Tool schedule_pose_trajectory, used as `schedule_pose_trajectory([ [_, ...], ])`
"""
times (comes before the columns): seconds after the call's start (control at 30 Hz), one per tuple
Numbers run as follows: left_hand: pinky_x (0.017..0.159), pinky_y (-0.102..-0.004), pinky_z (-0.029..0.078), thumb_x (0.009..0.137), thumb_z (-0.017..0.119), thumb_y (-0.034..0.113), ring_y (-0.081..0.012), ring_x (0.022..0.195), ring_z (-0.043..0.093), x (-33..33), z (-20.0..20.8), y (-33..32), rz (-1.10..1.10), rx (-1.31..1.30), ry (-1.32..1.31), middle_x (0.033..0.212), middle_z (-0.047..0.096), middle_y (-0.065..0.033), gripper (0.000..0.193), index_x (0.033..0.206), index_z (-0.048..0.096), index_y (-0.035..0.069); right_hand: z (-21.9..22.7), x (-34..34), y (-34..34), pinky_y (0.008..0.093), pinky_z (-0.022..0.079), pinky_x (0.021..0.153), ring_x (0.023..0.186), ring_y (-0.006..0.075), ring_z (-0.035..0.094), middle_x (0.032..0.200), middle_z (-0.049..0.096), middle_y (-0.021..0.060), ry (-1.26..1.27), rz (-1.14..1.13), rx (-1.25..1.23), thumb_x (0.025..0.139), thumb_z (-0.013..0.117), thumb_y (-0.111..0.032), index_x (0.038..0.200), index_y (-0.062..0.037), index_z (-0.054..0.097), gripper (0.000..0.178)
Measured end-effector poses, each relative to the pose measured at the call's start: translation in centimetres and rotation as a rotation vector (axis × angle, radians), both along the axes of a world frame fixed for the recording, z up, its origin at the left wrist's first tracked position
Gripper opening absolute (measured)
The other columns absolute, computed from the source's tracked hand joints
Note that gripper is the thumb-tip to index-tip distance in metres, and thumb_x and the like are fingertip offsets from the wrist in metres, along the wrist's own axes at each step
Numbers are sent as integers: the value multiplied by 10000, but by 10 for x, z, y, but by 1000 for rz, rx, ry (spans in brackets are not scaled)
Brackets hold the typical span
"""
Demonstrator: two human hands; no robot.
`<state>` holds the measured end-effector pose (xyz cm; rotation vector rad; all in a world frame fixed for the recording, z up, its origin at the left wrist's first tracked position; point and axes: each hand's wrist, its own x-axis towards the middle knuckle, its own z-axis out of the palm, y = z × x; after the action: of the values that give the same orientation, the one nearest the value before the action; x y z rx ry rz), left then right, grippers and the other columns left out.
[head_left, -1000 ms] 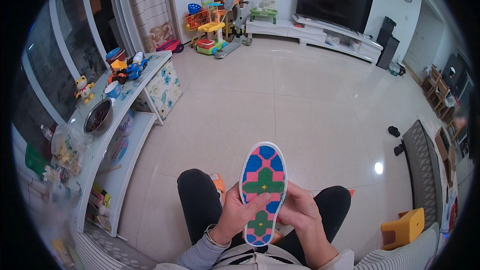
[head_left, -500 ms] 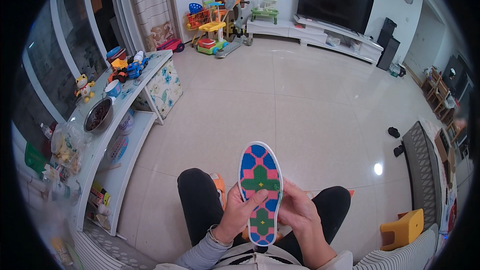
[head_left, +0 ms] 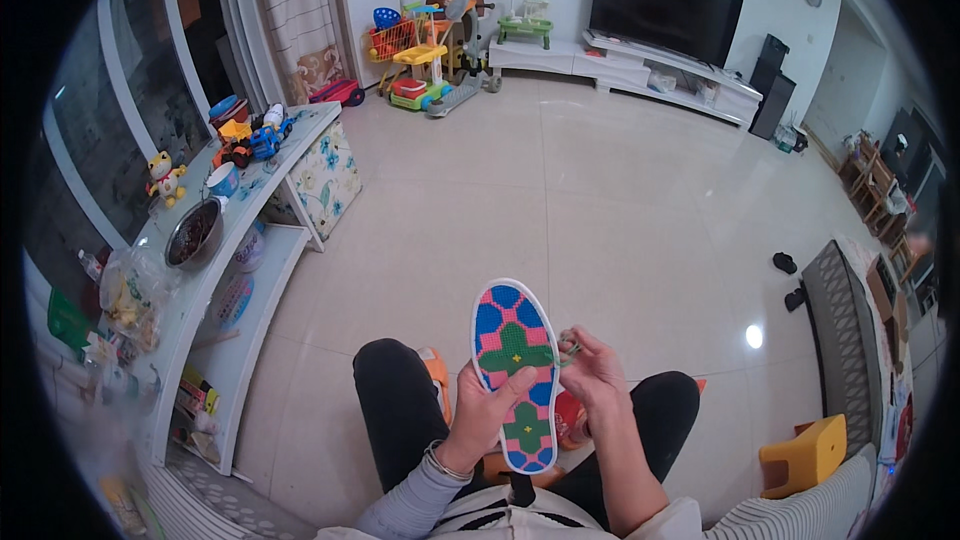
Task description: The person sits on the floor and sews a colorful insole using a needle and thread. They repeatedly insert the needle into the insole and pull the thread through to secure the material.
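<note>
White-rimmed blue, pink and green fabric insole (head_left: pixel 517 335) above the lap, long axis running forward — left hand (head_left: pixel 477 420) gripping its left side, right hand (head_left: pixel 597 372) just beside its right edge, pinching thin green thread (head_left: pixel 568 348).

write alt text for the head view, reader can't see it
A person's left hand holds an insole patterned in blue, pink and green, while the right hand, beside its edge, holds green thread. Beyond are a tiled floor, toys and a television.

Shelf (head_left: pixel 247 355) left of insole (head_left: pixel 514 342); stool (head_left: pixel 812 452) right; television (head_left: pixel 665 8) ahead.
</note>
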<state>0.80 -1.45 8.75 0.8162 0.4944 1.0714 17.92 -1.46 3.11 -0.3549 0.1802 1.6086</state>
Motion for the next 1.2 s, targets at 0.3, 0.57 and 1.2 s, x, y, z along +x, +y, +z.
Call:
schedule_pose_trajectory([
  [0.3,695,-249,526,808,601,16,-122,806,614,0,6,6,-17,-13,-52,956,612,-68,254,1048,518,6,14,19,-8,186,457,581,649,129,507,788,528,78,209,-148,212,843,461,48,903,31,486,67],
  [0.57,697,-239,525,823,592,32,-113,815,612,-5,17,1,-22,32,-24,975,614,-68,258,1067,511,3,16,67,-28,191,446,572,654,125,499,794,538,74,19,-338,183,775,487,128,1036,52,495,273],
  [1.2,708,-254,526,828,587,37,-132,819,617,-10,17,5,-1,27,-23,977,615,-77,249,1064,515,5,-28,261,-130,208,426,569,666,121,509,867,541,100,-132,-914,129,809,475,114,1004,55,488,204],
])
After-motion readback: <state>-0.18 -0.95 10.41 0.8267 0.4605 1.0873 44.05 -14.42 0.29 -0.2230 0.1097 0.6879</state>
